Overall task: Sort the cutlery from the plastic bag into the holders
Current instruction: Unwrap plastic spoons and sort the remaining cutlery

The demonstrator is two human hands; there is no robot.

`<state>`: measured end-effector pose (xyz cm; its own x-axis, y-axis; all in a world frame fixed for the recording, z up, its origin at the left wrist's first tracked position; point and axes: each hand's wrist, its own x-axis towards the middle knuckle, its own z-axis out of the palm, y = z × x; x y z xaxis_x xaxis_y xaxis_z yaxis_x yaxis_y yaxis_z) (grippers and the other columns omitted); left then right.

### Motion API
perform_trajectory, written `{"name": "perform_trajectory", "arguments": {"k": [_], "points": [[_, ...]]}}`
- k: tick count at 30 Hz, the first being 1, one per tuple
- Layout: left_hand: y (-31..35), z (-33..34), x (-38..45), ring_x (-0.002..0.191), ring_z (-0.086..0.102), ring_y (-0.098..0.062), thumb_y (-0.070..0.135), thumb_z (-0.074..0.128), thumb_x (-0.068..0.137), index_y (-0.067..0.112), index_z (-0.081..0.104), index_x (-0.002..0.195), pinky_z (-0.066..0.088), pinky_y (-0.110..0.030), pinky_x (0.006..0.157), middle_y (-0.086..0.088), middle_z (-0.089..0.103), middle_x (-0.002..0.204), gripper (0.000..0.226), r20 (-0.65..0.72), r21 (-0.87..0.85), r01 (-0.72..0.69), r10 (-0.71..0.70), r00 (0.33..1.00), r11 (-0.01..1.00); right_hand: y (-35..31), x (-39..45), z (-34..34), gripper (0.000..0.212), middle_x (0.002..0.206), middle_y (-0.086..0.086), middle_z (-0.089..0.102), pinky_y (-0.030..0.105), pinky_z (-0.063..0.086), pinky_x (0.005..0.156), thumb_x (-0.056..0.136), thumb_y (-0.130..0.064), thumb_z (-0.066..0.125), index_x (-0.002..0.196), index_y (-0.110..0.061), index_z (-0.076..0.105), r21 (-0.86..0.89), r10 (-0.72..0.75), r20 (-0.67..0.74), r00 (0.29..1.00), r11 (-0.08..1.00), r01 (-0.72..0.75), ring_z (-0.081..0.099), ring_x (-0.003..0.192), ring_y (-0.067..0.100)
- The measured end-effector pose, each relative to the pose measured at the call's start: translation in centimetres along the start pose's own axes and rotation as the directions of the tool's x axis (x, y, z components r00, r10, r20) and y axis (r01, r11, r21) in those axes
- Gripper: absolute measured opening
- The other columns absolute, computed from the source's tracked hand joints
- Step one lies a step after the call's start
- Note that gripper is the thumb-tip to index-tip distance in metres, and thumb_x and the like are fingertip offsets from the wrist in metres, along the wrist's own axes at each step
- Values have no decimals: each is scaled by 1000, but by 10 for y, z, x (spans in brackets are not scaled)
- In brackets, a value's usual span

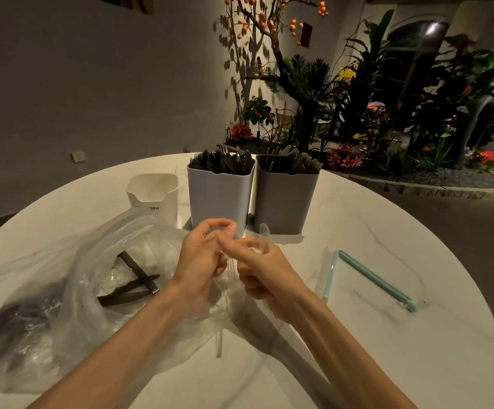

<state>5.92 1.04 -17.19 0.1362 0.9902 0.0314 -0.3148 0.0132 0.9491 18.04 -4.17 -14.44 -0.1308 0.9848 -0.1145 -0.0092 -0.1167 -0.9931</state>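
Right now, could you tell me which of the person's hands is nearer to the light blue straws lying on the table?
The right hand: the light blue straws lie just to its right. The left hand sits on the far side of it, next to the plastic bag.

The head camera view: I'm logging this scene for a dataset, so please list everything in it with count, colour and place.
Table: one, white marbled, round, fills the foreground.
Cutlery holders: three at the far middle; white one on the left looks empty, light grey one in the centre full of dark forks, darker grey one on the right full of dark cutlery.
Plastic bag: one, clear, crumpled at the left, dark cutlery inside.
Pale blue strips: two, on the table at the right.
Plants: many, green with red and orange, beyond the table.
Clear plastic cutlery: count unclear, between the hands.
Left hand and right hand: close together at centre, both gripping it.
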Motion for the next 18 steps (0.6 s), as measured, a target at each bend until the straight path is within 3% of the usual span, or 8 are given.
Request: {"name": "perform_trajectory", "arguments": {"k": [2,3,6,9,11,13,15,18], "points": [[1,1,-1,65,49,-26,32,70,91,14,68,107,37,-29,54,-20,58,77,24,-3,-44,49,-50,999,998,0,0,2,42,57,-4,27,25,13,45,83,-52,76,82,-17,53,-40,-18,-4,1000,999,17,17,48,10],[2,0,0,55,47,-17,33,67,94,11,68,108,35,-23,48,-13,53,70,26,11,-107,95,-95,995,990,0,0,1,39,56,-4,28,25,13,44,86,-47,75,81,-15,55,-33,-20,-10,1000,999,20,17,48,10],[12,-6,2,35,26,-4,33,57,100,10,63,105,17,-16,31,3,33,56,24,108,-369,219,-192,975,903,0,1,-7,34,60,0,34,21,17,41,92,-29,71,70,-19,47,99,-6,-63,998,995,12,23,47,9],[23,-15,6,35,21,-6,32,54,101,13,60,94,13,-18,30,6,27,55,21,124,-516,209,-169,978,831,-7,-1,-13,16,76,8,64,18,40,41,96,-13,62,82,-12,53,322,27,-87,996,947,3,59,55,14],[29,-19,6,37,19,-6,32,54,101,14,60,91,11,-19,33,7,25,55,22,76,-555,146,-125,989,819,-9,-2,-15,6,85,14,73,24,57,54,98,-8,60,94,-5,56,424,61,-70,996,905,-26,72,67,21],[32,-22,6,40,17,-6,32,55,99,12,61,92,9,-20,36,6,24,57,22,21,-592,93,-100,995,801,-5,1,-17,5,78,11,70,22,57,55,98,-5,59,94,-3,56,448,114,-19,993,889,-94,67,60,15],[34,-25,6,43,16,-7,33,55,98,11,59,94,9,-21,38,5,24,59,23,-23,-618,45,-75,997,785,0,5,-17,17,67,2,55,13,42,42,100,-11,58,86,-10,50,443,144,27,989,885,-141,47,48,4],[36,-29,5,44,16,-8,37,52,98,10,59,94,10,-22,39,4,25,61,28,-65,-632,-10,-40,997,775,2,7,-15,36,63,-3,42,14,29,43,91,-45,69,94,-11,58,315,198,-29,980,932,-180,33,49,6]]}}
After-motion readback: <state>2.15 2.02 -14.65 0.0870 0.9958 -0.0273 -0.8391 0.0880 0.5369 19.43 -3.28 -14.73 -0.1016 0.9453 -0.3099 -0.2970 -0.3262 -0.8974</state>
